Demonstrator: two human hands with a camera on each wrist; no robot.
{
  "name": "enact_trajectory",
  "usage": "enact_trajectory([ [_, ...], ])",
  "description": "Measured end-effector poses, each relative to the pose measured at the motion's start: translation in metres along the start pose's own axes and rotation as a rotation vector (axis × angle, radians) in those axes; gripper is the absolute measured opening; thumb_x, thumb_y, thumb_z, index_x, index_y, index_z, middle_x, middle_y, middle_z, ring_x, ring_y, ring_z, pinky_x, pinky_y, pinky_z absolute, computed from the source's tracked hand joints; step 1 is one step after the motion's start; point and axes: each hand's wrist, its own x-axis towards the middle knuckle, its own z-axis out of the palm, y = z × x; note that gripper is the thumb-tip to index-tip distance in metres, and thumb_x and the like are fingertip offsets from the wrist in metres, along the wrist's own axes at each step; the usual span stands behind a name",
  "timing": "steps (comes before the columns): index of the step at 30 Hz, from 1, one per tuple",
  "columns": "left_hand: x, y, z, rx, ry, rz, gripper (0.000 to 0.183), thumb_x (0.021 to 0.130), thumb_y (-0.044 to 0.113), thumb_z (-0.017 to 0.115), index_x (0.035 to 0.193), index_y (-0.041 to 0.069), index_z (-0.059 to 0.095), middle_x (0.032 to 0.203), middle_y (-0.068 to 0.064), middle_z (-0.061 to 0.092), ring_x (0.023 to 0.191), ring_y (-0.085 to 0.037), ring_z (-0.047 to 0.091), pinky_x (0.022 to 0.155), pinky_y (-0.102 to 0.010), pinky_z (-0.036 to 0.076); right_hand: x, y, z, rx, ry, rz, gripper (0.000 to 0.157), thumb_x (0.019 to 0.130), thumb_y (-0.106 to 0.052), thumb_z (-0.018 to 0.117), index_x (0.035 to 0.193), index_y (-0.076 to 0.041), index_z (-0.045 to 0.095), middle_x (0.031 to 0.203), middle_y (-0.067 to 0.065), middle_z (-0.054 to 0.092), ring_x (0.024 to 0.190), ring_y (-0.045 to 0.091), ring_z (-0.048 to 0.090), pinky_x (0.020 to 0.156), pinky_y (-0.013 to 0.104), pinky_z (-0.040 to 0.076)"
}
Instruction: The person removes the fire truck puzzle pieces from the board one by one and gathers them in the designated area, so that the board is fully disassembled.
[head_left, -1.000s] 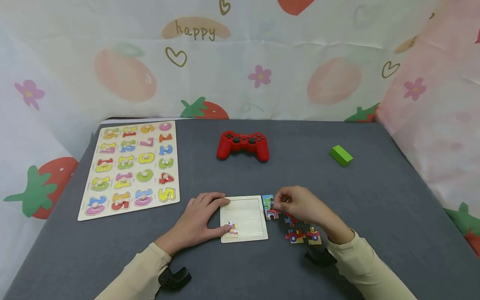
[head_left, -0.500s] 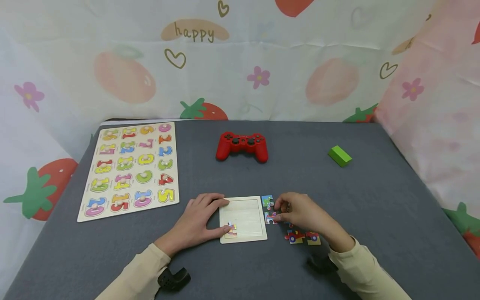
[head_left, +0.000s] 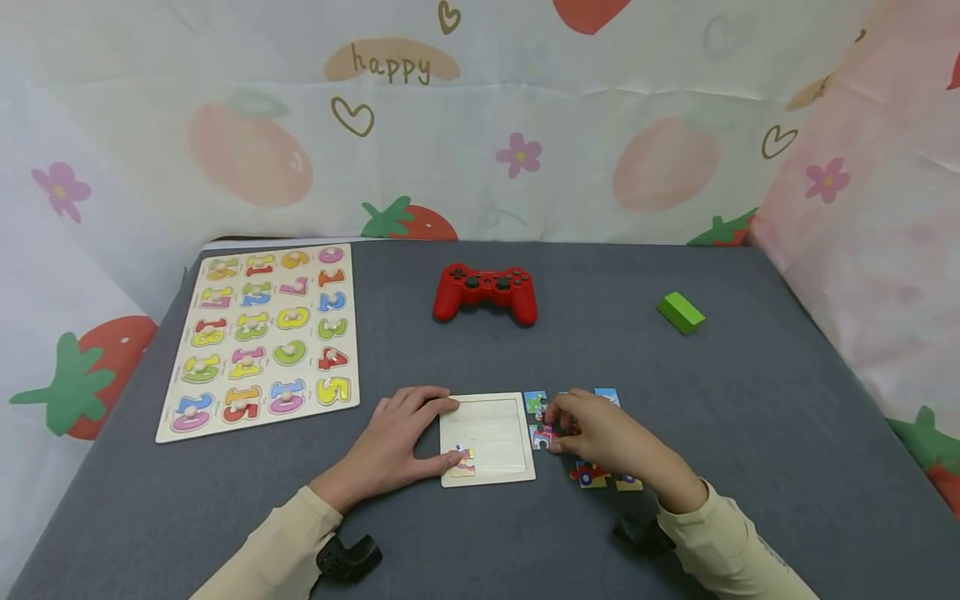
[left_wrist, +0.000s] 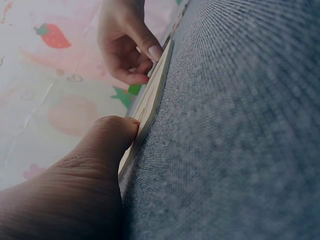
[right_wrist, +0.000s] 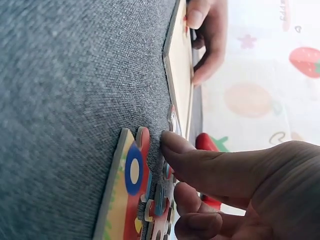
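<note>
My left hand point(head_left: 401, 437) holds the left side of a shallow wooden puzzle tray point(head_left: 498, 477), its thumb resting over a puzzle piece point(head_left: 467, 467) in the near left corner. Beyond the tray's right edge, my right hand point(head_left: 603, 425) pinches a red-and-white puzzle piece point(head_left: 540, 438) at its right side. A green-and-blue piece point(head_left: 535, 402) lies just above that one. In the right wrist view, the right thumb point(right_wrist: 210, 167) is low by the pieces. A red vehicle piece with a blue wheel point(head_left: 589, 476) lies nearer me; the hand partly covers several others.
On the left lies a wooden number-puzzle board point(head_left: 262, 337) with pegged numbers. A red game controller point(head_left: 485, 293) sits behind the tray, and a green block point(head_left: 681, 312) is at the far right. A printed cloth point(head_left: 570, 100) hangs behind the grey table.
The red-and-white piece has come towards me, parting from the green-and-blue one. My right hand moved slightly towards me, uncovering a blue piece behind it. The left hand stays on the tray.
</note>
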Motion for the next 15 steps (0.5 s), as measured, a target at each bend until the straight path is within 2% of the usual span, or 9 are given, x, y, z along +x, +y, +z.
enact_trajectory([
  [3, 0.0, 0.0, 0.0, -0.003, -0.001, 0.002, 0.062, 0.083, 0.059, 0.063, 0.134, 0.024, 0.054, 0.137, 0.003, 0.048, 0.127, -0.017, 0.04, 0.094, -0.043, 0.035, -0.002, -0.001, -0.002, -0.004, 0.006, -0.016, 0.021, 0.081, -0.016, 0.077, 0.095, -0.011, 0.063, 0.081, -0.003, 0.052, 0.074, 0.01, 0.047, 0.063, 0.023, 0.043],
  [9, 0.0, 0.0, 0.001, 0.001, -0.008, 0.0, 0.063, 0.083, 0.06, 0.063, 0.134, 0.024, 0.054, 0.137, 0.003, 0.048, 0.126, -0.017, 0.04, 0.093, -0.043, 0.035, -0.005, -0.01, -0.006, -0.009, 0.076, -0.08, 0.021, 0.08, -0.016, 0.078, 0.095, -0.011, 0.064, 0.08, -0.005, 0.053, 0.07, 0.007, 0.047, 0.061, 0.022, 0.043],
  [15, -0.001, 0.0, -0.001, -0.023, -0.008, 0.014, 0.06, 0.084, 0.058, 0.064, 0.133, 0.024, 0.054, 0.137, 0.002, 0.048, 0.127, -0.018, 0.04, 0.093, -0.044, 0.035, 0.005, -0.032, 0.002, 0.0, 0.032, -0.158, 0.019, 0.083, -0.013, 0.075, 0.097, -0.009, 0.063, 0.078, -0.008, 0.051, 0.068, 0.005, 0.047, 0.062, 0.022, 0.043],
])
